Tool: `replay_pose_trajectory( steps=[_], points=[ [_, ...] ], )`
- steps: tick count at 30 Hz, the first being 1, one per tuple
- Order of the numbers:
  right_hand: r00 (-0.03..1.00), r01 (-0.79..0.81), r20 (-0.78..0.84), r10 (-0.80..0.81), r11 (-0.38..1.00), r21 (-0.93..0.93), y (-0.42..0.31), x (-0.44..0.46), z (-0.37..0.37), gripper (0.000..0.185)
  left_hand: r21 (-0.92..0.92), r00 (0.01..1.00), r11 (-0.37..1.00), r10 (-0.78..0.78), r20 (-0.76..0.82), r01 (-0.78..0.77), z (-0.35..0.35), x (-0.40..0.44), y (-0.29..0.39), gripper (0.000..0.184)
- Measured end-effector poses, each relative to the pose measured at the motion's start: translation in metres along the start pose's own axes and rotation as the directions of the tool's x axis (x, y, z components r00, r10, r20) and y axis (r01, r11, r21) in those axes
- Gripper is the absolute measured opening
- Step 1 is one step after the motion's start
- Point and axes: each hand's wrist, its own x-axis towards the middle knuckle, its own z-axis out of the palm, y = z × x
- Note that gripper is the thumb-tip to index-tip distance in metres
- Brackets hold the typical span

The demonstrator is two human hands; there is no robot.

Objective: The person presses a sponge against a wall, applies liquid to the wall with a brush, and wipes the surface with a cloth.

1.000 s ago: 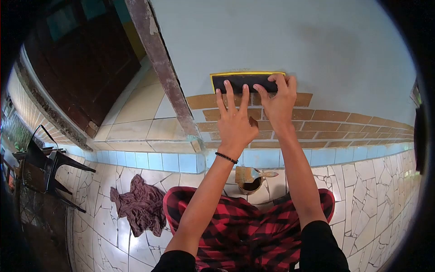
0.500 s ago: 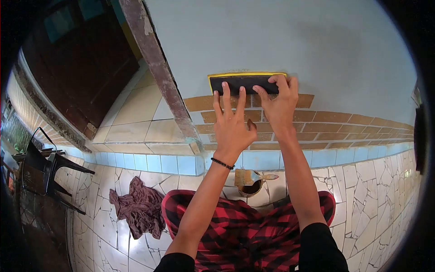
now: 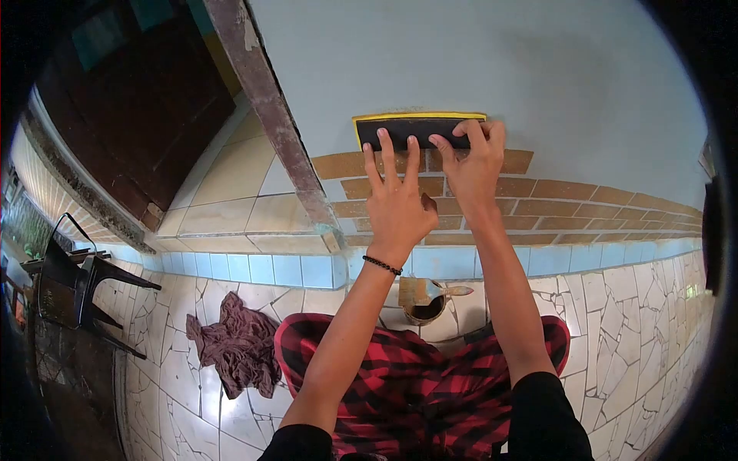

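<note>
A black, flat, narrow rectangular pad [image 3: 423, 127] with a bright yellow border lies against a pale grey-blue wall [image 3: 584, 69], just above a band of brown painted bricks with light joints [image 3: 565, 190]. Its dark face looks matt and plain. The yellow shows as a thin strip along the whole upper edge and down the left end, and its upper line bows slightly in this wide view.

The pad's long axis runs left to right, nearly level and roughly in line with the brick rows. Its left end points towards the worn brown door post [image 3: 265, 84], its right end towards bare wall. The lower long edge sits at the top brick row.

The left hand [image 3: 401, 217], a black beaded bracelet [image 3: 382, 266] at its wrist, is spread wide, three fingertips on the pad's lower part and the thumb clear of it. The right hand [image 3: 474, 180] has bent fingers at the pad's right end and its thumb tip on the lower part of the face; whether its fingers hook round the edge cannot be told.

Below, a flat paintbrush with brown bristles [image 3: 416, 292] lies across a small round pot [image 3: 427, 318] on the floor, bristles to the left. A crumpled dark brownish-purple cloth [image 3: 240, 342] lies farther left.
</note>
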Motion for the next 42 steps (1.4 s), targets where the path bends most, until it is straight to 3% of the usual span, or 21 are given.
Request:
replay_pose_trajectory(
  steps=[11, 26, 35, 42],
  points=[
    [0.983, 0.166, 0.079, -0.168, 0.985, 0.04, -0.004, -0.007, -0.024, 0.039, -0.034, 0.998, 0.997, 0.063, -0.012, -0.063, -0.013, -0.01, -0.005, 0.098],
    [0.988, 0.121, 0.09, -0.126, 0.991, 0.056, 0.008, -0.003, -0.011, 0.044, -0.003, 0.998, 1.0, -0.028, 0.058, 0.028, -0.009, 0.001, 0.006, 0.094],
    [0.99, 0.133, 0.035, -0.137, 0.986, 0.1, 0.006, -0.008, -0.018, 0.018, -0.017, 1.0, 1.0, 0.008, -0.019, -0.009, -0.014, -0.005, 0.01, 0.094],
    [0.993, 0.084, 0.068, -0.092, 0.991, 0.101, 0.014, -0.002, -0.011, 0.017, -0.046, 0.999, 0.999, -0.025, 0.036, 0.026, -0.009, 0.002, 0.007, 0.092]
  ],
)
